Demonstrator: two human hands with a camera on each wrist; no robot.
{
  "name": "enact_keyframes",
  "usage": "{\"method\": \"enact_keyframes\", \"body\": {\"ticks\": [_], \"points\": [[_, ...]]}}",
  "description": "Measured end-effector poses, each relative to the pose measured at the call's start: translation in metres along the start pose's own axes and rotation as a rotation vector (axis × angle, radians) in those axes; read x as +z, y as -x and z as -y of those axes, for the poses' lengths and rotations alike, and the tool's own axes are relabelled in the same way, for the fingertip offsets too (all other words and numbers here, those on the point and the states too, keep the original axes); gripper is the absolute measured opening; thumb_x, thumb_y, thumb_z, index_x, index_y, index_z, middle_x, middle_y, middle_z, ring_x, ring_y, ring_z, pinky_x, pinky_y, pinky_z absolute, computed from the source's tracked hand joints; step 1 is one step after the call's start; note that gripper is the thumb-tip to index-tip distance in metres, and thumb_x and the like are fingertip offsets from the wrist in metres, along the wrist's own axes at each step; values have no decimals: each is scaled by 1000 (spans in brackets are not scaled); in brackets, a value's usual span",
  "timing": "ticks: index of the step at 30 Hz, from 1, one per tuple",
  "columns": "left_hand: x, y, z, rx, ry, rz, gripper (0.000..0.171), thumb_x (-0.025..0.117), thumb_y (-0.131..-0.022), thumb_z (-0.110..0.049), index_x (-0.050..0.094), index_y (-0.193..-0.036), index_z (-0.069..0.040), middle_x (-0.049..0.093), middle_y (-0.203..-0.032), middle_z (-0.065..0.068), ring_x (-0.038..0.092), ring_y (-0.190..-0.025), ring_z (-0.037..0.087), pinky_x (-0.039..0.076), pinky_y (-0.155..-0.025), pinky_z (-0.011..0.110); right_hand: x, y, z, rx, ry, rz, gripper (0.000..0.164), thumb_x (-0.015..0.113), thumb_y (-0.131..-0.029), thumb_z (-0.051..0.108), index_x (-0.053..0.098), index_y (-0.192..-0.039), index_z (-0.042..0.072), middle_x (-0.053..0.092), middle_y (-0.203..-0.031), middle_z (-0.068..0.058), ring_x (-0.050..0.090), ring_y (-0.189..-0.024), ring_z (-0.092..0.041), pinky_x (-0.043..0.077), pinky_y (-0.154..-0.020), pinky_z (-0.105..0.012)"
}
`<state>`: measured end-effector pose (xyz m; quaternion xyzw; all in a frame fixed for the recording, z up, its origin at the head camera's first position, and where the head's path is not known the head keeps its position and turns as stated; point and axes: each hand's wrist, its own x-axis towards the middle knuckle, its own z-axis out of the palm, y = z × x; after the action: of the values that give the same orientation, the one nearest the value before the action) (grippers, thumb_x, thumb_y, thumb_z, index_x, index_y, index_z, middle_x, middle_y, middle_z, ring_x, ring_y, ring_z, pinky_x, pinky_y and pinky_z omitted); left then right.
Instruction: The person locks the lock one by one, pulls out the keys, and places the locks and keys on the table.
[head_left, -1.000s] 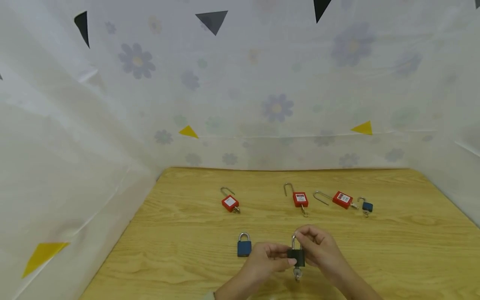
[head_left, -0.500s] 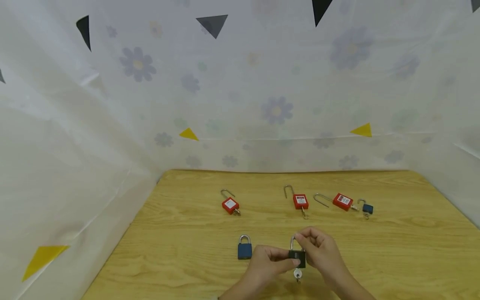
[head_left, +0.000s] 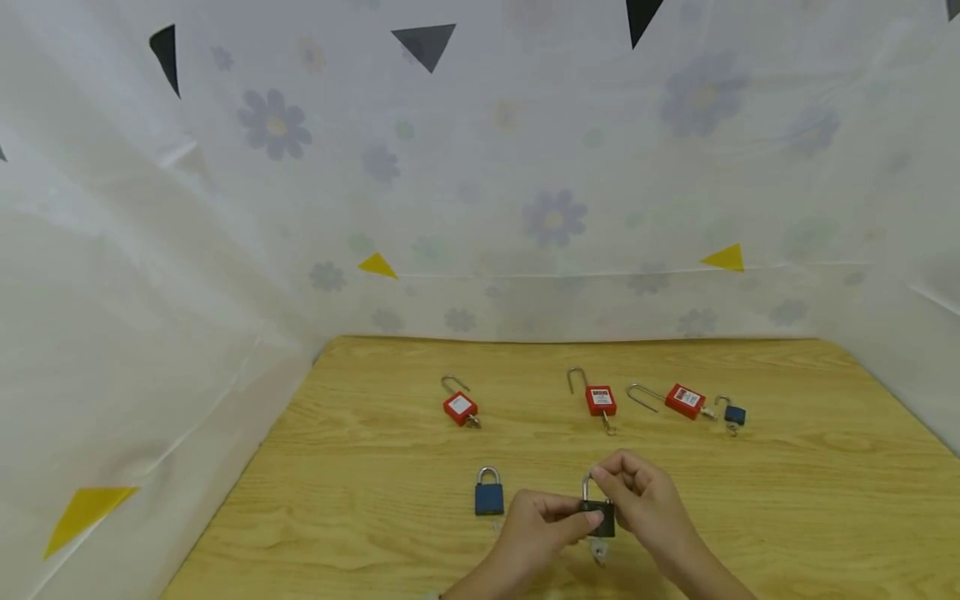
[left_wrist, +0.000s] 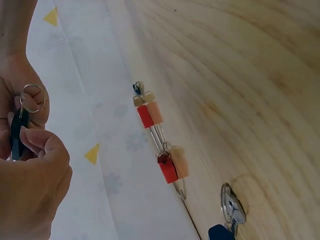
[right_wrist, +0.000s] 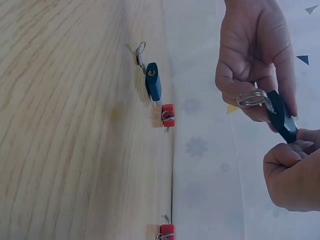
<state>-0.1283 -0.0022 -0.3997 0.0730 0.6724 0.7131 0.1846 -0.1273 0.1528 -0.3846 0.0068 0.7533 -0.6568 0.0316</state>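
Observation:
Above the wooden table's front part, a small black padlock (head_left: 600,520) is held upright between both hands. My left hand (head_left: 534,533) pinches its body between thumb and fingers. My right hand (head_left: 641,504) pinches the top of its metal shackle (head_left: 587,486), whose far side the fingers partly hide. A key (head_left: 598,550) sticks out of the bottom; its key ring (left_wrist: 33,97) shows in the left wrist view. Left of my left hand stands a blue padlock (head_left: 489,500) with its shackle down in the body; a key beside its base is partly visible.
Farther back lie three red padlocks with shackles swung out: one at left (head_left: 461,407), one in the middle (head_left: 601,400) and one at right (head_left: 685,401). A small blue padlock (head_left: 735,414) lies beside the right one. White flowered sheeting (head_left: 480,208) walls the table (head_left: 360,500).
The black padlock has shifted slightly right in my left hand, and the key hanging below it has turned. My right fingers stay on the shackle.

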Motion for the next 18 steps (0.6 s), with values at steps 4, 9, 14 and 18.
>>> {"method": "enact_keyframes", "body": {"ticks": [4,9,14,18], "points": [[-1,-1,0,12,34,20,21,68,-84,-12,71,-96,5,71,-90,16,60,-70,5,48,-65,20,-4,-1,0,-124,45,70,14,53,-94,14,55,-87,2,39,-54,7,31,-44,-5,30,-39,-21],[-5,0,-4,130,-9,70,20,67,-84,-9,70,-94,8,68,-93,27,62,-68,2,49,-64,15,-7,-2,1,-287,68,132,13,50,-95,9,53,-85,3,42,-57,10,32,-44,-9,31,-38,-25],[-8,0,-7,180,-36,84,21,66,-84,-9,69,-94,9,67,-93,30,62,-66,0,49,-63,13,-8,-4,3,-387,87,155,12,48,-95,6,53,-84,2,41,-59,9,33,-46,-12,31,-40,-28],[-8,1,-8,185,-34,73,22,66,-84,-10,69,-94,9,66,-92,30,62,-65,-1,49,-62,13,-8,-5,2,-446,85,193,13,46,-95,2,52,-83,2,42,-60,8,33,-47,-14,31,-40,-28]]}}
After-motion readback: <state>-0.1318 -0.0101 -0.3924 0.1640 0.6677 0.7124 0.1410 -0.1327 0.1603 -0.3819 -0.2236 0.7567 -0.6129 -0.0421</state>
